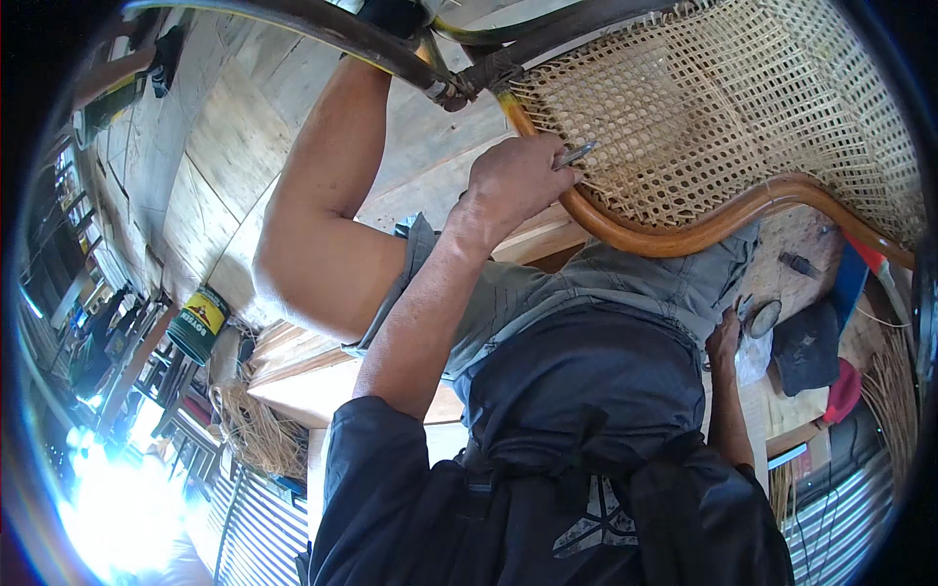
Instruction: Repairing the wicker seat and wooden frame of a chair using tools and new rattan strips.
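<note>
the left hand (513, 181) is closed in a fist around a small metal tool (575, 154), whose grey tip pokes out past the knuckles and meets the woven cane panel (723, 107) of a rattan chair (684, 234). the fist sits right at the lower left corner of that panel, touching the bent, glossy orange-brown frame rail where the weave joins it. the panel is an open lattice of pale cane, stretched between the wavy orange rail below and a darker, worn rail (342, 34) along the chair's top edge; the two rails meet at a wrapped joint (459, 88) just above the fist. the person's bare knee and thigh rise behind the left forearm, over a floor of pale wooden planks (215, 156). the right hand (725, 342) is well apart from the left, low beside the grey shorts, its fingers curled near a small round object (762, 317); i cannot tell whether it grips that or only rests beside it. further off lie a yellow and green tin (198, 322), near the left edge of the plank floor, and a loose bundle of cane strands (259, 425) below the tin.
</note>
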`<state>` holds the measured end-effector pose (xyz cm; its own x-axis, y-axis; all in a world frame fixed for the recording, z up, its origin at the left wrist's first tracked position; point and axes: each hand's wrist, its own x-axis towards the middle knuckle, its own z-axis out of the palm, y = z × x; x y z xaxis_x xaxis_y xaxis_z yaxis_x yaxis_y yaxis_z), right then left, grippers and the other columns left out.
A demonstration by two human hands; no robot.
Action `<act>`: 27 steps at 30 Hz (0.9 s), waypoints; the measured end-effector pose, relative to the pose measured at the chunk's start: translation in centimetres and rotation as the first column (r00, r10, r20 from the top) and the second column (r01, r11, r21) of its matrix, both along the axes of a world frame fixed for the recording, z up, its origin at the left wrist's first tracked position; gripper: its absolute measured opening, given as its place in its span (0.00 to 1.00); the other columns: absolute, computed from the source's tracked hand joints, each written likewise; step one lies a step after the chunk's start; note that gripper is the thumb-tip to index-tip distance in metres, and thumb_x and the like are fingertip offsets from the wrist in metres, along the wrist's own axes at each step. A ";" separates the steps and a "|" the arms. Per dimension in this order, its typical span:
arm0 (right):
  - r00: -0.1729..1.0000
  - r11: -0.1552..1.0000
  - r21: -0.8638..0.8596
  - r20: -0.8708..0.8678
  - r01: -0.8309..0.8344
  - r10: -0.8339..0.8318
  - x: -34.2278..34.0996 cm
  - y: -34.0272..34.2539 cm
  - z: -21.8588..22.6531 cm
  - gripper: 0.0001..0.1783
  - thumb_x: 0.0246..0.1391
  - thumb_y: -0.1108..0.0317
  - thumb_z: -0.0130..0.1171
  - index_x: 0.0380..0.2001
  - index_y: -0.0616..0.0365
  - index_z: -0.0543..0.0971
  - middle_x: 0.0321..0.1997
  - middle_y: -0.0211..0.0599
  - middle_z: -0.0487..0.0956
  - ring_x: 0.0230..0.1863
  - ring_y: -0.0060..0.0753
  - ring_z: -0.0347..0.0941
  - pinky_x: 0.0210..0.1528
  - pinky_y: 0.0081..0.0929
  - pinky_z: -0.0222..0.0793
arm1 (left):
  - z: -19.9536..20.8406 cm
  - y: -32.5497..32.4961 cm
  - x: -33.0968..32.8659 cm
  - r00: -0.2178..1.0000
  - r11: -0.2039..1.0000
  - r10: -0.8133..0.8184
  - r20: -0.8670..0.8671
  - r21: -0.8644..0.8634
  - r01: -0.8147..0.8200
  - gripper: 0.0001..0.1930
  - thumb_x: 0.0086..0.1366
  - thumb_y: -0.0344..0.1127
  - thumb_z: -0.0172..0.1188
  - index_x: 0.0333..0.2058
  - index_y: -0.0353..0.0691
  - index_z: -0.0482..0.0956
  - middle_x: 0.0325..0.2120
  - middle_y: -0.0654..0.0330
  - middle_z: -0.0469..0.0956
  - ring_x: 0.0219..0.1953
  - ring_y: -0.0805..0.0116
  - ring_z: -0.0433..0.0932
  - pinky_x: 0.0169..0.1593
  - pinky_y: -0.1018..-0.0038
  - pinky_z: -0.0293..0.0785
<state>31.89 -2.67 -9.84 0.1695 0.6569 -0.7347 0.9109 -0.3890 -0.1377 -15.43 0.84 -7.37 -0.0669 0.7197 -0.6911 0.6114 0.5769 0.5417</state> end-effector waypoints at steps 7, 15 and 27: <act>0.987 0.987 0.050 -0.043 -0.152 0.154 1.2 0.0 -0.6 0.14 0.53 0.75 0.48 0.44 0.65 0.73 0.44 0.51 0.79 0.46 0.45 0.75 0.47 0.33 0.68 | -0.2 0.5 0.1 0.997 0.999 -0.008 0.080 -0.037 0.011 0.17 0.56 0.47 0.60 0.30 0.37 0.76 0.25 0.49 0.78 0.32 0.50 0.78 0.36 0.60 0.71; 0.973 0.981 0.020 -0.125 -0.195 0.196 1.3 0.2 -0.9 0.16 0.55 0.68 0.55 0.43 0.67 0.72 0.46 0.46 0.79 0.47 0.40 0.75 0.48 0.30 0.68 | 0.4 -0.7 1.5 0.999 0.998 0.054 0.004 -0.036 -0.053 0.16 0.57 0.45 0.59 0.30 0.36 0.76 0.23 0.49 0.77 0.30 0.50 0.77 0.36 0.61 0.70; 0.966 0.967 0.138 -0.119 -0.214 0.231 2.1 -0.3 -1.4 0.18 0.55 0.61 0.53 0.42 0.67 0.73 0.37 0.57 0.78 0.39 0.47 0.76 0.41 0.37 0.69 | -0.1 0.5 1.0 0.998 0.995 0.011 0.067 -0.104 -0.003 0.15 0.56 0.43 0.59 0.27 0.35 0.76 0.23 0.48 0.77 0.29 0.51 0.77 0.35 0.60 0.69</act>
<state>34.04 -2.93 -11.23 -0.0850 0.7537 -0.6516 0.9426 -0.1512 -0.2979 -14.46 1.29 -7.52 -0.0223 0.6436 -0.7651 0.5712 0.6363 0.5186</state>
